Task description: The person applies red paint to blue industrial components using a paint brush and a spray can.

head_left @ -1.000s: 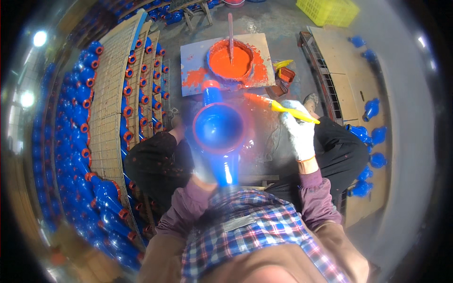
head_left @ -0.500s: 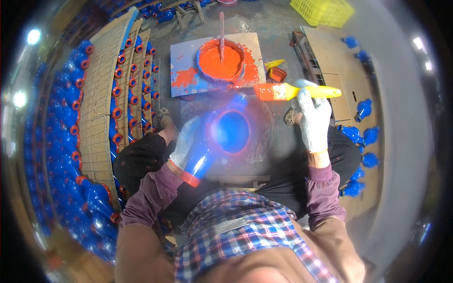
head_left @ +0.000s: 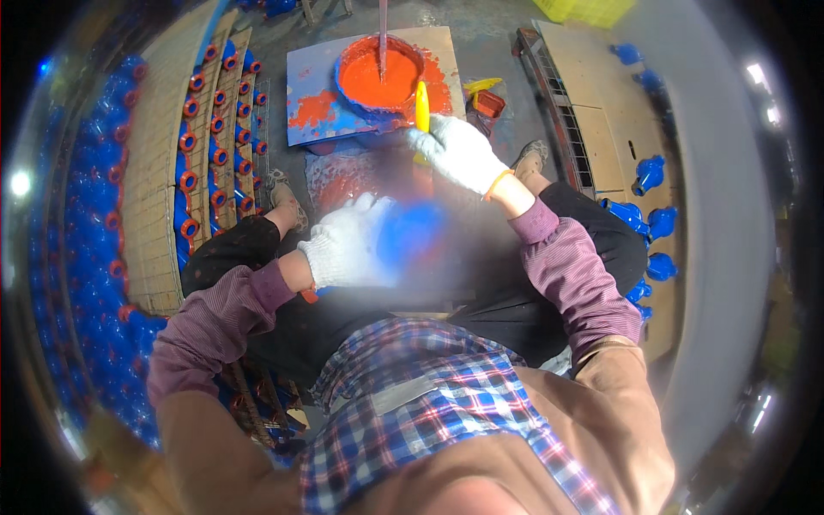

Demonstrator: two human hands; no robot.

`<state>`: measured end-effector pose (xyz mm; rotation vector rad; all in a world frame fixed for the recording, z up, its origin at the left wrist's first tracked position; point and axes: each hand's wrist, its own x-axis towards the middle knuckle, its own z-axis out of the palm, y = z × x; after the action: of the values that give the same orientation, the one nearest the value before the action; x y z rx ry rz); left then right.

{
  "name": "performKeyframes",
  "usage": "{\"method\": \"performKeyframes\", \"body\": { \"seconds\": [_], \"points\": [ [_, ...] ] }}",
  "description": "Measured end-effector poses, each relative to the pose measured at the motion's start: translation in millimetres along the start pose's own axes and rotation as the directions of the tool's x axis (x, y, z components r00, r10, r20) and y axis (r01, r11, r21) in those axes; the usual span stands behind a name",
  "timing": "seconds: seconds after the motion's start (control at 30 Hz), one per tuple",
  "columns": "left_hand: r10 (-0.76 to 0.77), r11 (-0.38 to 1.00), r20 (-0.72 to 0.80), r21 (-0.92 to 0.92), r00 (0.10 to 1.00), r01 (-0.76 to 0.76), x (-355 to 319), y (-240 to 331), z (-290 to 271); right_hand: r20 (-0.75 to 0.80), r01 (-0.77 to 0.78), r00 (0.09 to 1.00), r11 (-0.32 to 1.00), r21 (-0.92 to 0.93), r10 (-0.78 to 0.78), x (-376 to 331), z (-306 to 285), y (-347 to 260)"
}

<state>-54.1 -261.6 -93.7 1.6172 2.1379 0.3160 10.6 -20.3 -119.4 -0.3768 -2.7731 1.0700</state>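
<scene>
My left hand [head_left: 345, 245], in a white knit glove, is closed round a blue pipe fitting [head_left: 410, 233] in front of my lap. The fitting is smeared by motion, and a small red end shows below my wrist. In my right hand [head_left: 463, 156], also gloved, is a paintbrush [head_left: 421, 105] with a yellow handle pointing up. Its bristle end points down beside the fitting; blur hides whether they touch. Beyond my hands stands a round paint tub [head_left: 354, 103] of orange-red paint, with a stick [head_left: 383, 39] upright in it.
The tub sits on a paint-spattered board [head_left: 302, 86]. Racks [head_left: 159, 197] of blue fittings with red ends fill my left side. More blue fittings [head_left: 651, 174] lie on a cardboard-covered surface [head_left: 592, 129] at right. A small red container [head_left: 489, 105] is right of the board.
My right hand has come left and inward, turning the brush from level to handle-up. My left hand has turned the fitting, so its round opening no longer shows plainly.
</scene>
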Motion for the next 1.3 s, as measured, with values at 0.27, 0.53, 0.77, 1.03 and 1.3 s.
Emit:
{"method": "performKeyframes", "body": {
  "seconds": [0.27, 0.53, 0.77, 1.03, 1.3],
  "points": [
    [-0.099, 0.933, 0.011, -0.346, 0.995, 0.097, -2, -9, -3, -0.225, 0.277, 0.943, 0.954, 0.115, -0.246, -52, -16, -22],
    [-0.266, 0.261, 0.149, -0.94, 0.952, 0.22, -10, -36, 26, -0.408, 0.333, 0.9, 0.842, 0.423, -0.151, -72, 0, -10],
    [-0.268, -0.551, 0.136, -0.834, 0.954, -0.036, -21, -29, 63, -0.343, 0.163, 0.929, 0.674, 0.721, 0.142, -85, 14, 2],
    [-0.008, -0.87, -0.096, -0.491, 0.995, -0.054, -10, -14, 91, -0.364, 0.241, 0.925, 0.571, 0.785, 0.11, -85, 11, 8],
    [-0.095, -0.219, -0.186, -0.954, 0.978, -0.203, -25, -32, 42, -0.441, 0.282, 0.886, 0.587, 0.759, 0.145, -110, -27, -14]
  ]
}}
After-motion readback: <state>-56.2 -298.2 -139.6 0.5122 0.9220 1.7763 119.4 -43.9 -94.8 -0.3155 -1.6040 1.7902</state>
